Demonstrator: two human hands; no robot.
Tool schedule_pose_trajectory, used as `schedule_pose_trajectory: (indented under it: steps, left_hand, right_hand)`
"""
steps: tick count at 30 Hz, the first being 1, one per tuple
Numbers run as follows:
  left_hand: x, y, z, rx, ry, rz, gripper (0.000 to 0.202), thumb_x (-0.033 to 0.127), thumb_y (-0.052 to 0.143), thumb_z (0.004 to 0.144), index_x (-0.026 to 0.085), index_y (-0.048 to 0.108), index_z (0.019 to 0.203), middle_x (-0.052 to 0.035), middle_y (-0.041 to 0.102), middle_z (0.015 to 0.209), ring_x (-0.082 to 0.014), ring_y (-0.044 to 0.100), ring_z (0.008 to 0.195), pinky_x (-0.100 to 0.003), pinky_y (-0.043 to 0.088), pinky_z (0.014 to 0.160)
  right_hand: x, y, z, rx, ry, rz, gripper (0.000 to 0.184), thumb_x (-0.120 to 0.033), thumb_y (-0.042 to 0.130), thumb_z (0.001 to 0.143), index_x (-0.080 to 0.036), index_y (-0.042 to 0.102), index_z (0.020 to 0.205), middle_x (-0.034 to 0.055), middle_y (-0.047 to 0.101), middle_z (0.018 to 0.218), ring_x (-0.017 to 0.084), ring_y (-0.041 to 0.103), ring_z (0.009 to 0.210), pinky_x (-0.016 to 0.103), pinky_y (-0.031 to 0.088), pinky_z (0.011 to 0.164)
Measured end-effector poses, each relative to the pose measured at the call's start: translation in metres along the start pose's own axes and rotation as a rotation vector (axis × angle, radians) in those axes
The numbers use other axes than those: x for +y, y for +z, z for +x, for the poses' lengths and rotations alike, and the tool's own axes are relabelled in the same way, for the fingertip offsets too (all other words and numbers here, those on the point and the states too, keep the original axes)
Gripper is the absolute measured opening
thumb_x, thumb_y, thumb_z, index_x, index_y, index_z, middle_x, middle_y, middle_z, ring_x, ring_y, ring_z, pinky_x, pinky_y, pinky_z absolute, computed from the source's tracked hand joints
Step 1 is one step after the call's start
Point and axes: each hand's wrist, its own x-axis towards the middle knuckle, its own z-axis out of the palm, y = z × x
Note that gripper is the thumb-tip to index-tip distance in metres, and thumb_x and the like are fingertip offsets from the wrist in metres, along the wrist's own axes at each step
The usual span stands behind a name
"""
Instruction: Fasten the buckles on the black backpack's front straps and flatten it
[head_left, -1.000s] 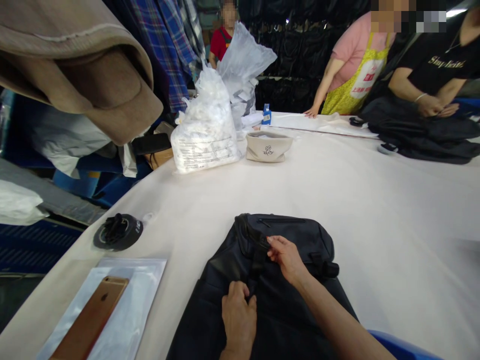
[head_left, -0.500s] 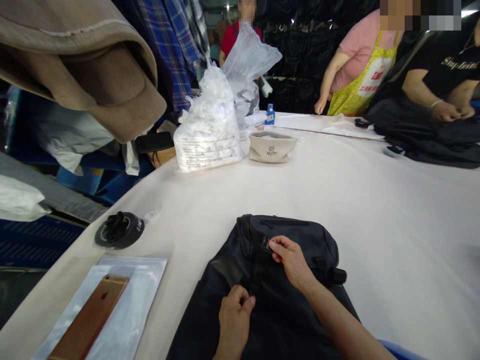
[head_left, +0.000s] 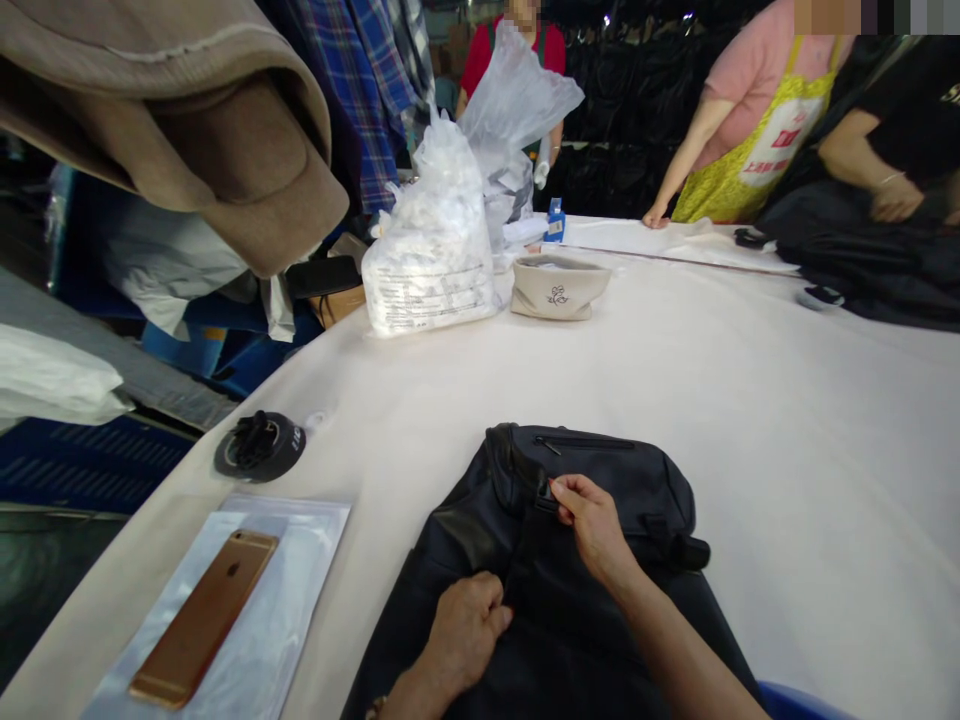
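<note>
Your left hand (head_left: 466,625) has angled outward at the wrist since the earlier frame, its fingers closed on the dark strap (head_left: 527,547), while your right hand (head_left: 595,525) pinches the buckle (head_left: 546,503) above, on the black bag (head_left: 457,540) lying on the white table (head_left: 420,390), right of the phone (head_left: 206,620).

Bottom edge cuts off the black bag (head_left: 570,620) and a blue object (head_left: 799,702). The left hand (head_left: 469,620) hides exactly which part of the bag its fingers pinch; the right hand (head_left: 596,525) obscures part of the front. Print on the white plastic bag (head_left: 431,285) is illegible. Right edge crops a co-worker in black (head_left: 911,110).
</note>
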Motion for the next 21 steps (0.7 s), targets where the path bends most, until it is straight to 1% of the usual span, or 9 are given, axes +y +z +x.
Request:
schedule_pose_trajectory:
  steps: [2, 5, 6, 9, 12, 15, 18, 21]
  left_hand:
    - [0.001, 0.003, -0.001, 0.063, -0.021, -0.003, 0.015, 0.018, 0.048, 0.066, 0.018, 0.037, 0.055, 0.0044, 0.042, 0.060, -0.0117, 0.043, 0.061, -0.028, 0.025, 0.060]
    - [0.003, 0.012, -0.003, 0.209, -0.036, -0.051, 0.006, 0.017, 0.047, 0.070, 0.020, 0.043, 0.066, 0.0046, 0.046, 0.067, -0.0113, 0.044, 0.063, -0.026, 0.028, 0.063]
    - [0.005, 0.015, -0.004, 0.250, -0.041, -0.054, 0.006, 0.015, 0.047, 0.070, 0.021, 0.045, 0.070, 0.0044, 0.047, 0.070, -0.0113, 0.045, 0.065, -0.026, 0.029, 0.064]
    - [0.012, 0.022, -0.005, 0.321, -0.079, -0.016, 0.008, 0.014, 0.049, 0.070, 0.021, 0.048, 0.071, 0.0032, 0.050, 0.076, -0.0123, 0.047, 0.069, -0.027, 0.031, 0.067]
    - [0.019, 0.023, -0.004, 0.345, -0.183, -0.062, 0.007, 0.015, 0.053, 0.070, 0.021, 0.050, 0.073, 0.0030, 0.053, 0.073, -0.0133, 0.049, 0.069, -0.027, 0.032, 0.066]
    - [0.023, 0.021, -0.001, 0.313, -0.248, -0.166, 0.013, 0.013, 0.055, 0.068, 0.021, 0.051, 0.077, 0.0039, 0.056, 0.068, -0.0125, 0.051, 0.066, -0.026, 0.032, 0.063]
    - [0.021, 0.020, 0.002, 0.287, -0.264, -0.255, 0.013, 0.010, 0.058, 0.063, 0.020, 0.053, 0.071, 0.0042, 0.056, 0.062, -0.0119, 0.051, 0.061, -0.025, 0.033, 0.059]
    - [0.015, 0.023, 0.008, 0.276, -0.337, -0.459, 0.014, 0.006, 0.059, 0.060, 0.018, 0.052, 0.063, 0.0052, 0.052, 0.052, -0.0108, 0.049, 0.051, -0.024, 0.032, 0.051]
  right_hand:
    - [-0.002, -0.002, -0.001, -0.001, 0.030, 0.043, 0.027, -0.037, 0.073, 0.052, -0.016, 0.055, 0.055, -0.0064, 0.043, 0.044, 0.004, 0.033, 0.042, 0.021, 0.022, 0.042]
    - [-0.005, -0.004, -0.003, -0.017, 0.071, 0.102, 0.028, -0.036, 0.075, 0.050, -0.015, 0.056, 0.057, -0.0061, 0.043, 0.048, 0.003, 0.033, 0.043, 0.021, 0.023, 0.042]
    - [-0.005, -0.004, -0.005, -0.020, 0.080, 0.116, 0.029, -0.036, 0.075, 0.049, -0.015, 0.056, 0.057, -0.0059, 0.044, 0.049, 0.003, 0.033, 0.043, 0.021, 0.023, 0.042]
    - [-0.007, -0.004, -0.009, -0.020, 0.096, 0.139, 0.029, -0.035, 0.076, 0.049, -0.015, 0.056, 0.058, -0.0053, 0.045, 0.055, 0.003, 0.034, 0.045, 0.021, 0.023, 0.042]
    - [-0.008, -0.003, -0.012, -0.015, 0.099, 0.140, 0.029, -0.034, 0.077, 0.048, -0.016, 0.057, 0.058, -0.0050, 0.046, 0.057, 0.003, 0.034, 0.045, 0.021, 0.024, 0.042]
    - [-0.010, -0.001, -0.013, -0.008, 0.100, 0.131, 0.028, -0.033, 0.078, 0.048, -0.016, 0.057, 0.057, -0.0047, 0.045, 0.056, 0.004, 0.033, 0.045, 0.022, 0.024, 0.041]
    - [-0.009, 0.000, -0.012, -0.001, 0.110, 0.124, 0.029, -0.033, 0.079, 0.046, -0.016, 0.057, 0.058, -0.0047, 0.046, 0.057, 0.003, 0.034, 0.045, 0.022, 0.024, 0.040]
    - [-0.006, -0.001, -0.011, -0.010, 0.128, 0.114, 0.030, -0.033, 0.078, 0.047, -0.016, 0.057, 0.059, -0.0052, 0.045, 0.056, 0.003, 0.035, 0.045, 0.021, 0.025, 0.041]
